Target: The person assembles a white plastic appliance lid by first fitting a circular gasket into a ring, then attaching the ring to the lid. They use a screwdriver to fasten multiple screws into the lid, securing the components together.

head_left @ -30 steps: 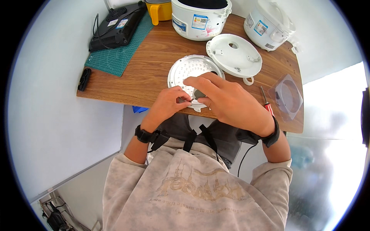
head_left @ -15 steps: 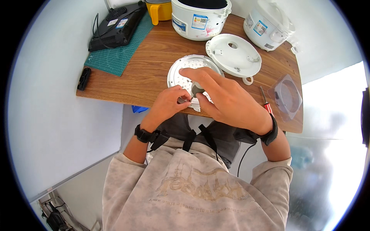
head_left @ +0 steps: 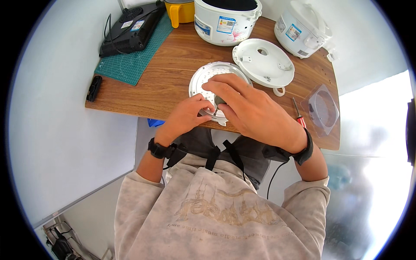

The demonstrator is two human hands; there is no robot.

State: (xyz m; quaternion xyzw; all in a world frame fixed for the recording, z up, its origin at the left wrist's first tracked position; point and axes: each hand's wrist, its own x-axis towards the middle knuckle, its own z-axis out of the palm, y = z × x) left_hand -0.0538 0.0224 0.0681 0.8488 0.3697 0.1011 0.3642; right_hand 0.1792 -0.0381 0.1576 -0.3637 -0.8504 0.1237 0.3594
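A round, pale metal plate with many small holes (head_left: 203, 79) lies at the table's front edge. My right hand (head_left: 255, 108) is curled from above around a screwdriver with a thick grey body (head_left: 218, 100). The tool stands nearly upright, its tip down near the plate's front rim; most of it is hidden under the hand. On the left side of the tip, my left hand (head_left: 189, 115) rests at the plate's rim, thumb and forefinger apart with nothing visible between them. A white round lid shell (head_left: 271, 56) with small loose bits in it sits just behind the plate, to the right.
Two white rice cookers, one lidless (head_left: 216, 32) and one lidded (head_left: 299, 34), stand at the back. A red-handled screwdriver (head_left: 300, 119) and clear plastic container (head_left: 324, 110) lie right. Left are a green cutting mat (head_left: 125, 69), black appliance (head_left: 132, 32), yellow container (head_left: 184, 13) and black object (head_left: 94, 89).
My left thumb and forefinger have spread apart from beside the tool's tip. My right hand has tilted slightly, covering more of the screwdriver's body.
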